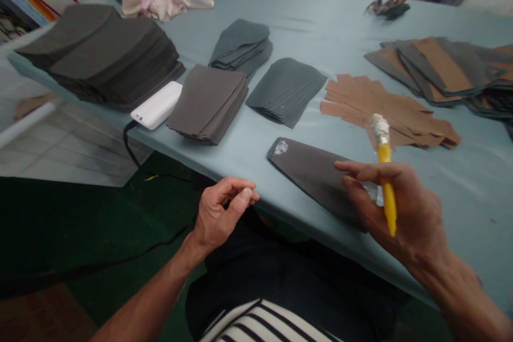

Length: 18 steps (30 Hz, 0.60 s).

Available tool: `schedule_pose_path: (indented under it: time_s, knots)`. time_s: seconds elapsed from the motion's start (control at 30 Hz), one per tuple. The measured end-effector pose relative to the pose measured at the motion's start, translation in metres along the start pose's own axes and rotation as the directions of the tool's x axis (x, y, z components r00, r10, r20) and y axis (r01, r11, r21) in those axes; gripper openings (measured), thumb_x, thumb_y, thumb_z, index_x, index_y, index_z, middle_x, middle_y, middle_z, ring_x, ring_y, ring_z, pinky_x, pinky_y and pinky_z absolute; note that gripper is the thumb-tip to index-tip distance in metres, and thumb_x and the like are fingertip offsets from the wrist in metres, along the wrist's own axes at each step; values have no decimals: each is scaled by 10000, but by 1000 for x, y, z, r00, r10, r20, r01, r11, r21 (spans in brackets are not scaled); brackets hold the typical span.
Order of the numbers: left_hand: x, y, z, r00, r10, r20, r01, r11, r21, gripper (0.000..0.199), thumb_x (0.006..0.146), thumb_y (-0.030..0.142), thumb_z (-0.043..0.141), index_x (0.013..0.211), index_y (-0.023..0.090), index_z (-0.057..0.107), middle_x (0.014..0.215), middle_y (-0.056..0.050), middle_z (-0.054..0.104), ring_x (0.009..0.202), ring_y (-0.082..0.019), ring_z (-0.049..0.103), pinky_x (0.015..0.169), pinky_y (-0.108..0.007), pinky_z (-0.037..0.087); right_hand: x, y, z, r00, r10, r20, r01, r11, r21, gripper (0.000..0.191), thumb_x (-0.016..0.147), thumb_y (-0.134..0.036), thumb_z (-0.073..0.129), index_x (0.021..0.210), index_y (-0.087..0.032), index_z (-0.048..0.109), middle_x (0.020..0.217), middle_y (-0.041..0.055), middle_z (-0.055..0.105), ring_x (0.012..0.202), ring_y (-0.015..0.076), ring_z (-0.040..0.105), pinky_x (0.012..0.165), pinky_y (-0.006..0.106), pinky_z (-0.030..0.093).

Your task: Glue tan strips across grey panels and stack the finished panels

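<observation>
dark panel (310, 171) beneath the right grip (412, 206) clasping a yellow brush (388, 192) bears a white dab (281, 148); brown strips (380, 101) beyond lie unattached; left grip (220, 211) pinches closed, seemingly empty.

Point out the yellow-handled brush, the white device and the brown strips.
Yellow-handled brush (387, 187): head view, on the handle.
White device (157, 105): head view, on its top face.
Brown strips (396, 109): head view, mid-pile.

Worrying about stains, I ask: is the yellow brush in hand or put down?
In hand: the right hand holds the yellow brush, its whitened bristles jutting out past the hand.
</observation>
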<state>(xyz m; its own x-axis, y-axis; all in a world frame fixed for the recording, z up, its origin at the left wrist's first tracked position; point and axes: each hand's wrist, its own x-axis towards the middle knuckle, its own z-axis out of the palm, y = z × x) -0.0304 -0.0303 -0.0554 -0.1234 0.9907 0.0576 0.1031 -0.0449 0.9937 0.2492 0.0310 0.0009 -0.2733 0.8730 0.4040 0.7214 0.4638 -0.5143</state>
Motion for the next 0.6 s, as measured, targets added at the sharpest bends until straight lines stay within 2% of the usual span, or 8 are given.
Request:
schedule_pose_path:
  time_s: [0.2,0.3,0.47,0.6]
  knots:
    - [-13,-9,-2,998,-55,14,56,997,-61,319,971,485,692,993,180,780,836,-52,810,709,-167,741,674,-274,620,0,-2,0,999,36,1,-36,999,13,142,999,-330,656,1030,-314,519,1109,74,831,965,303,819,749,380,621]
    - [-14,-12,-10,996,-88,-33,84,993,-86,356,960,522,689,986,177,770,835,-54,810,693,-166,734,658,-274,620,4,-1,3,1000,11,-26,-12,1000,-11,168,973,-321,694,1019,-309,533,1054,66,841,907,283,825,710,351,607]
    - [-15,-17,-27,986,-129,-107,113,984,-137,422,922,583,705,992,172,771,834,-58,807,687,-167,725,637,-268,602,12,-3,9,997,-43,-64,41,999,-26,208,933,-295,737,1011,-314,546,1011,44,847,966,275,820,821,364,607]
    - [-22,-27,-42,971,-164,-174,132,974,-182,440,878,605,751,962,174,781,807,-56,798,676,-166,714,627,-264,582,17,-11,11,992,-111,-52,108,992,-60,224,938,-288,741,1014,-327,534,1010,40,848,936,260,819,776,341,598]
